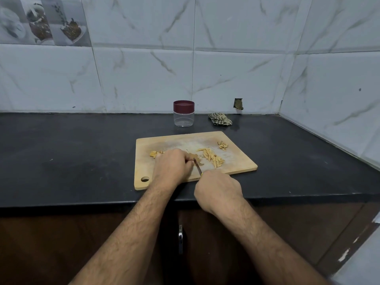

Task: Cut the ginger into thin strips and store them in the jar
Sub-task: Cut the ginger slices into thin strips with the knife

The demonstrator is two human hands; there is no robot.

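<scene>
A: What is filling the scene, biggest thing first?

B: A black countertop [82, 157] is running along the tiled wall, and a wooden cutting board [236, 161] is lying on it near the front edge.

A: And the hands?

B: The left hand [171, 166] is resting on the board, fingers curled down over a piece of ginger [154, 154] that is poking out at its far side. The right hand [218, 190] is clenching the handle of a knife [197, 166], whose blade is pointing at the left fingertips.

A: Where is the jar sitting?

B: The jar [183, 114] is standing behind the board, maroon lid on, with a crumpled cloth [220, 119] beside it.

A: Anything cut?

B: Ginger strips [211, 158] are lying right of the blade, and peelings [222, 145] are sitting near the far right corner.
</scene>
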